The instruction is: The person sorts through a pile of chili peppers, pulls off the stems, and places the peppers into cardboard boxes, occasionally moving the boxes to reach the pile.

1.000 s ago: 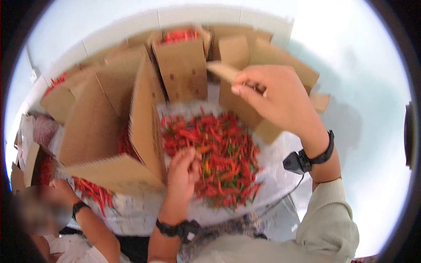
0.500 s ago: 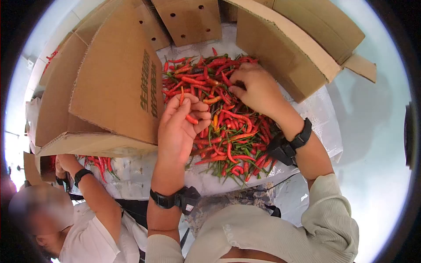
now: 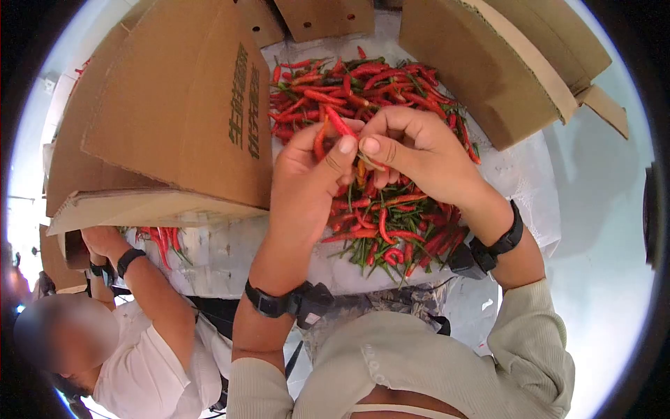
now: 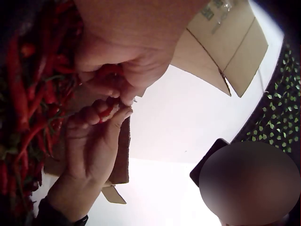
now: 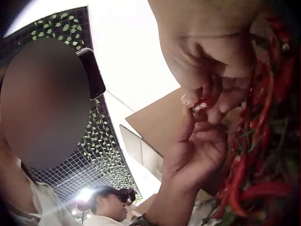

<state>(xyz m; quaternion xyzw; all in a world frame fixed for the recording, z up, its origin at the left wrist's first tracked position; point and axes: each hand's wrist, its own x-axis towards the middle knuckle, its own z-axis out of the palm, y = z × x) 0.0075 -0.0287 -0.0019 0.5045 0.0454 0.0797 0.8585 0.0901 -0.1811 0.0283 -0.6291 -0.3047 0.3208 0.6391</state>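
Over a heap of red chili peppers, my two hands meet at one chili. My left hand pinches this red chili between thumb and fingers, its body pointing up and left. A second, orange-red chili sits in the same hand, behind the thumb. My right hand has thumb and forefinger closed on the lower, stem end of the red chili. In the left wrist view, red flesh shows between the touching fingertips.
An open cardboard box with printed characters stands left of the heap, another box on the right. More boxes line the back. White plastic sheeting covers the table. A second person works at the left.
My right hand came from beside the right box down into the heap, then across to my left hand, meeting at a chili. The left hand kept holding a chili. The head view tilted down.
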